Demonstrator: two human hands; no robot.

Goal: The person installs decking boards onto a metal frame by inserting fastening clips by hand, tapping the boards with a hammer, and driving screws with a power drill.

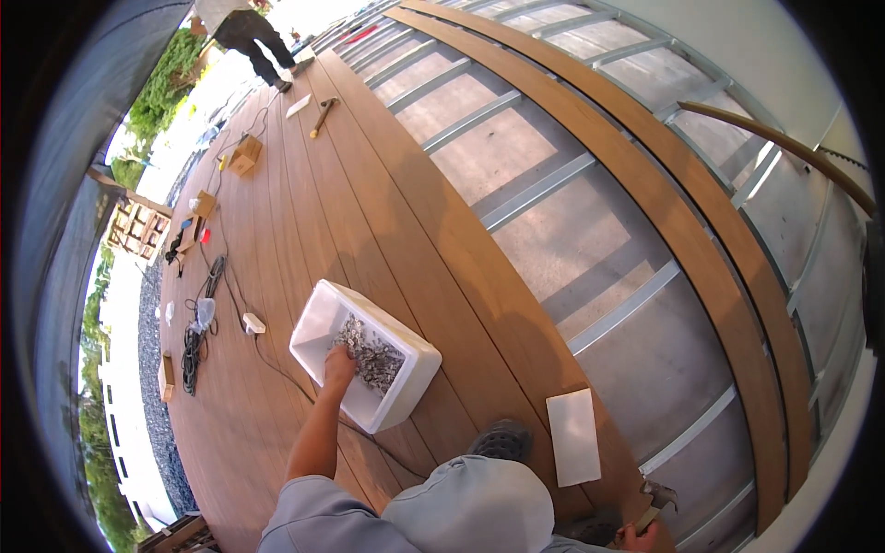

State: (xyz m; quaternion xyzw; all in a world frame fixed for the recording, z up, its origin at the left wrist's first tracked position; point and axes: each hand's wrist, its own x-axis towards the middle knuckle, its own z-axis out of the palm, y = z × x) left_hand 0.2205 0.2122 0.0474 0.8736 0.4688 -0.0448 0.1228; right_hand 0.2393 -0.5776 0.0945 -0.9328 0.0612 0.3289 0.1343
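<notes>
My left hand (339,366) reaches down into a white foam box (419,369), its bunched fingers at the edge of a heap of small silvery metal pieces (376,361). Fingertips are partly buried there, and the pieces are too small to tell their exact kind. The box sits on brown deck boards (442,304) ahead of me. At the lower right, my right hand (636,536) is wrapped round the handle of a hammer (660,498), whose metal head points up and right. A flat white rectangular block (573,438) lies on the boards between my foot and the hammer.
To the right, open metal joists (539,192) cross a grey floor, with loose long boards (645,175) over them. Cables (194,346) and small cardboard boxes (244,155) lie at left. Another hammer (323,118) rests farther off, near a standing person (253,37).
</notes>
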